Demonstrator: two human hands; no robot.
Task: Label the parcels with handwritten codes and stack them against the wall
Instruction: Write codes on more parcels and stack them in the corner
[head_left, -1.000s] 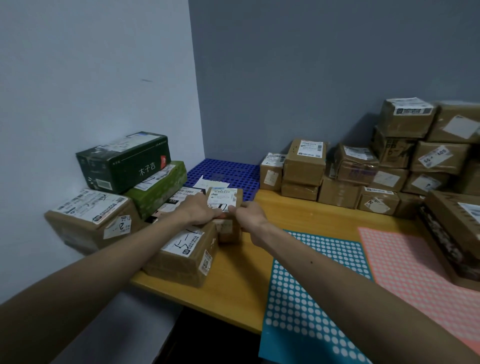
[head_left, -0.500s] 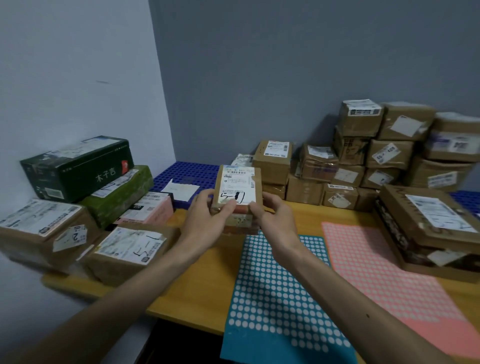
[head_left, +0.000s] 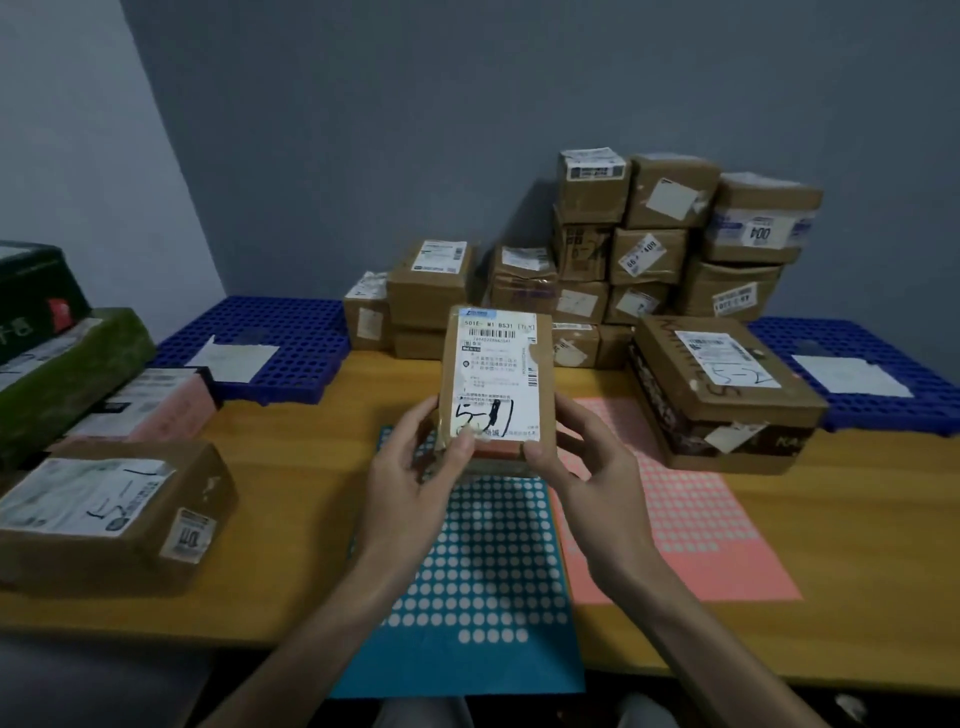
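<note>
Holding the parcel (head_left: 496, 379) above the blue dotted sheet (head_left: 483, 571), left hand (head_left: 415, 467) and right hand (head_left: 587, 462) pinching its lower corners, we judge its code written and only stacking on the pile (head_left: 649, 249) beyond that sheet remaining.

Roughly twenty parcels (head_left: 496, 374), two dotted sheets (head_left: 483, 571), two blue grids (head_left: 291, 332), two hands (head_left: 410, 473).

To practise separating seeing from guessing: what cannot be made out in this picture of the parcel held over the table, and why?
Head view: fine print on the held parcel, too small, blurred.
Head view: its label's lower left, under the thumb of the left hand.
Head view: dark green box, cut off by the left edge.
Head view: rear of the wall stack, hidden by front parcels.
</note>
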